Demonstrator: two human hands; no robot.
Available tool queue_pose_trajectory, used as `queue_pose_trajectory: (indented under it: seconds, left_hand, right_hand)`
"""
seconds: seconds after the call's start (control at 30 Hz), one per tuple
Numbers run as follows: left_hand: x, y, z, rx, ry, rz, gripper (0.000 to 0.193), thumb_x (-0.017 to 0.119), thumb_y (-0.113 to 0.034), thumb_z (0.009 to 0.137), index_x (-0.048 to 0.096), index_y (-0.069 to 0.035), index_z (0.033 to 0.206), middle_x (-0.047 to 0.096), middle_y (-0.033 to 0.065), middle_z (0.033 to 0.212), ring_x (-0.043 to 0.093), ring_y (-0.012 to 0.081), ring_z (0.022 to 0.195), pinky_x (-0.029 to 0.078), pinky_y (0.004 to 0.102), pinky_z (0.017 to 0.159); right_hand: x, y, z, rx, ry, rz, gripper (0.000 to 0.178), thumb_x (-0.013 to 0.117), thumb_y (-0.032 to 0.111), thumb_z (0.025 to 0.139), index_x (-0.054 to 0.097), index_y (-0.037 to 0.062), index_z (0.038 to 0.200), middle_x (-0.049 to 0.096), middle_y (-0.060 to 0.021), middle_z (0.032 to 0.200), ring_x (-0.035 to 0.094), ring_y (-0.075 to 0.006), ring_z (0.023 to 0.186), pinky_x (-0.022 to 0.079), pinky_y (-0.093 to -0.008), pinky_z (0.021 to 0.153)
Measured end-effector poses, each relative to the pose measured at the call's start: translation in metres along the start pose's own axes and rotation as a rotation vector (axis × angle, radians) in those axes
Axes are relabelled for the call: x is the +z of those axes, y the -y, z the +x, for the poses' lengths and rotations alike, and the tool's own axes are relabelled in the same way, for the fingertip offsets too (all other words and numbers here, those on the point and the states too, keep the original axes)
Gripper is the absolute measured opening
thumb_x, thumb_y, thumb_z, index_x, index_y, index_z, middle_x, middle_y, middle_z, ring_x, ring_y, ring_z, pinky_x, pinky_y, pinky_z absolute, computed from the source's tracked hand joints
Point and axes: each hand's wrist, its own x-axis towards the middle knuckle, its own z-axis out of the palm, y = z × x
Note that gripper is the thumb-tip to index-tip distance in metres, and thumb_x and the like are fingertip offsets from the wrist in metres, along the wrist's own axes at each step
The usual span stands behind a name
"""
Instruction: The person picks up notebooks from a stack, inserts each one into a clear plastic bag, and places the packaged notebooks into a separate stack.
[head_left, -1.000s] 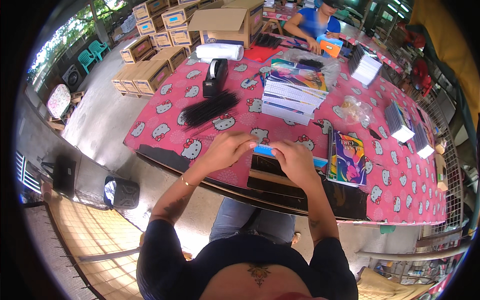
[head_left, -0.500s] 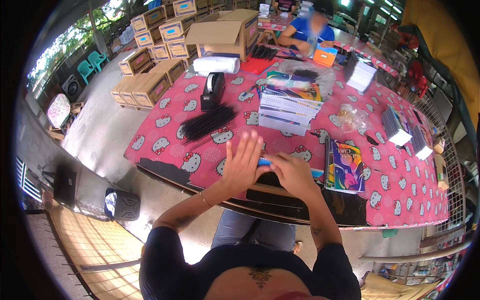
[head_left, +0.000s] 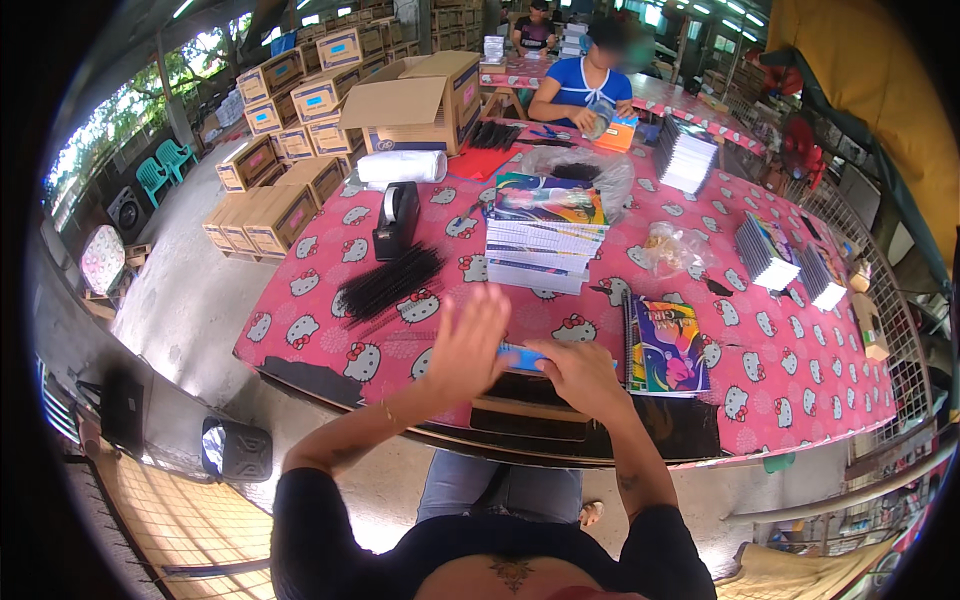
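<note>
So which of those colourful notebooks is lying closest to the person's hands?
The single spiral notebook, flat on the pink tablecloth just beside the right hand. The others sit stacked in a pile farther up.

Brown cartons stacked left — one open carton on the table.

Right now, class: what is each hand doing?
Left hand: open, fingers spread, holding nothing.
Right hand: closed on the flat blue rectangular packet.
</note>
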Motion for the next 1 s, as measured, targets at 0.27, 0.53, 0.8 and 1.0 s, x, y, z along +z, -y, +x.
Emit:
queue_pose_trajectory:
  seconds: [0.27,0.53,0.8,1.0]
  left_hand:
    - [0.004,-0.009,0.008,0.092,-0.031,-0.086,0.082,0.056,-0.055,0.091,0.041,0.005,0.143,0.040,0.0242,0.150,0.034,0.0369,0.143,0.019,0.0594,0.115]
    - [-0.012,-0.024,0.011,0.132,-0.011,-0.080,0.076,0.057,-0.057,0.089,0.047,-0.001,0.139,0.048,0.0207,0.145,0.041,0.0322,0.139,0.028,0.0557,0.112]
    - [-0.011,-0.039,0.014,0.298,-0.035,0.014,0.080,0.063,-0.057,0.083,0.047,0.000,0.136,0.050,0.0179,0.139,0.048,0.0297,0.131,0.038,0.0532,0.104]
    - [-0.021,-0.029,0.022,0.281,0.004,0.009,0.079,0.061,-0.055,0.086,0.045,0.002,0.138,0.050,0.0189,0.140,0.046,0.0312,0.133,0.037,0.0527,0.106]
  right_hand:
    - [-0.009,0.000,0.004,0.106,0.111,0.022,0.035,0.066,0.019,0.088,0.062,0.0158,0.122,0.071,-0.0124,0.091,0.067,-0.0349,0.084,0.050,-0.0482,0.073]
    - [-0.036,0.002,-0.016,-0.094,-0.223,0.059,0.069,0.078,0.014,0.080,0.047,0.0104,0.141,0.069,-0.0164,0.114,0.067,-0.0336,0.102,0.052,-0.0447,0.086]
    - [0.052,-0.062,-0.053,0.334,-0.390,0.956,0.067,0.079,0.001,0.081,0.049,0.0056,0.140,0.068,-0.0068,0.100,0.063,-0.0117,0.090,0.051,-0.0259,0.082]
    - [0.058,-0.038,-0.041,0.307,-0.456,0.998,0.051,0.077,0.001,0.083,0.051,0.0056,0.127,0.065,-0.0060,0.095,0.063,-0.0119,0.089,0.050,-0.0248,0.079]
